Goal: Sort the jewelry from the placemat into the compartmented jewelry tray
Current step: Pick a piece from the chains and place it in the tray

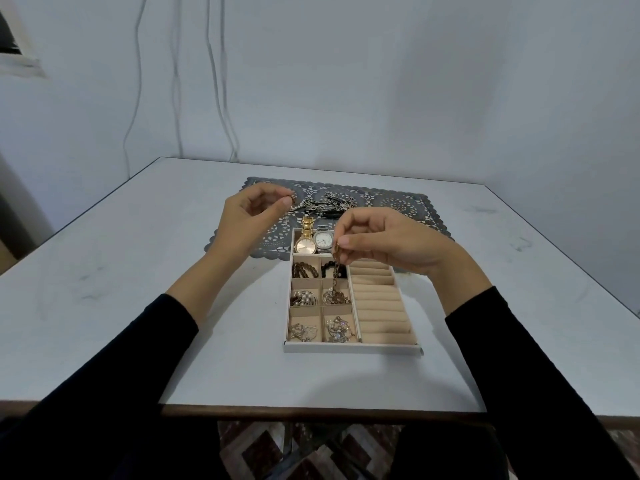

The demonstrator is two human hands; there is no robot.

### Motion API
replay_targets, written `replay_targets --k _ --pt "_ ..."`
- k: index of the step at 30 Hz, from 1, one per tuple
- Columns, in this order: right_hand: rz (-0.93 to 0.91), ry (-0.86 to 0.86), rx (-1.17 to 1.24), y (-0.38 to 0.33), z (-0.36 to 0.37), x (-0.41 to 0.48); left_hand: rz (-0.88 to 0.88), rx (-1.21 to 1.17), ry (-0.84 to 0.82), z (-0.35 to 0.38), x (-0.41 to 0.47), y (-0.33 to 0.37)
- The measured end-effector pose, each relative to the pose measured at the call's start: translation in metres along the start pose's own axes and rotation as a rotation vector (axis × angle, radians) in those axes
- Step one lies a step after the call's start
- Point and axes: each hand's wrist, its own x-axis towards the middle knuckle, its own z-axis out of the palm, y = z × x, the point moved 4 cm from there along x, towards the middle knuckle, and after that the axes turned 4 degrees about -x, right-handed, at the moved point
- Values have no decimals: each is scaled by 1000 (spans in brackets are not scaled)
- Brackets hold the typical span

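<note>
Reaches in from both lower corners in black sleeves, forearms bare. With the right hand [388, 244], raised over the jewelry tray [353, 348], pinches the top of a bronze chain [335, 275] between thumb and forefinger, other fingers loosely curled. Lets it hang straight down, lower end pooled in the middle cell of the tray's second column. With the left hand [249, 216], farther out and palm turned inward, pinches the end of a thin silver chain [300, 204] trailing back to a tangle of jewelry [329, 202] on the placemat [408, 206].

Inside the tray: beads, pearls and small pieces in six square cells, bare ring rolls [381, 306] at right, a gold watch [305, 242] and a silver watch [324, 240] side by side in the far cell. Tray's far end overlapping the placemat. Underneath, a white table [138, 271] with faint scuffs. Beyond, a pale wall [381, 81] with loose cables [214, 81] hanging down.
</note>
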Motion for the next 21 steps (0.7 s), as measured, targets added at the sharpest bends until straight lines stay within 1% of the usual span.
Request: replay_targets --k 6,13,21 --pt "28 64 -134 7 -8 -2 4 5 -7 -1 -1 0" --pt "43 40 -231 13 -15 -18 -2 -2 -30 1 -2 0" --pt "54 -26 -317 11 2 -11 1 5 -49 2 -3 -2"
